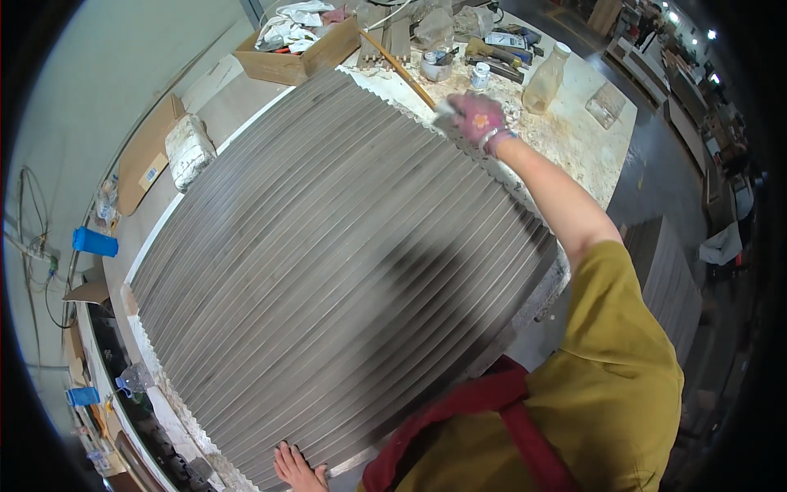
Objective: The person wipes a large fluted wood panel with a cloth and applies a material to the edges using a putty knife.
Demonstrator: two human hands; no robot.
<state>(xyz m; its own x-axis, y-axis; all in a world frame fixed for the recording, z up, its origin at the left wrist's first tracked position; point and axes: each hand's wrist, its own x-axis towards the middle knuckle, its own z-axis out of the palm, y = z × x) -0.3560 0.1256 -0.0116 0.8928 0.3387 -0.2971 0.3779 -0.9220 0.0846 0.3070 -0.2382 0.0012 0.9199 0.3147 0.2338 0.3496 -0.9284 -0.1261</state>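
A large grey ribbed panel (328, 254) made of many narrow slats lies across the workbench. My right hand (477, 117), in a pink glove, is stretched out to the panel's far edge and grips something small and pale there; what it is cannot be made out. My left hand (297, 469) is bare and rests flat on the near edge of the panel with fingers spread. My yellow sleeve and a red apron strap fill the lower right.
A cardboard box (297, 51) with rags stands at the far end. Beyond the panel the bench (574, 135) is strewn with sawdust, small cans, tools and a clear plastic jug (545, 78). A wrapped white block (189, 150) and a blue cup (94, 242) lie to the left.
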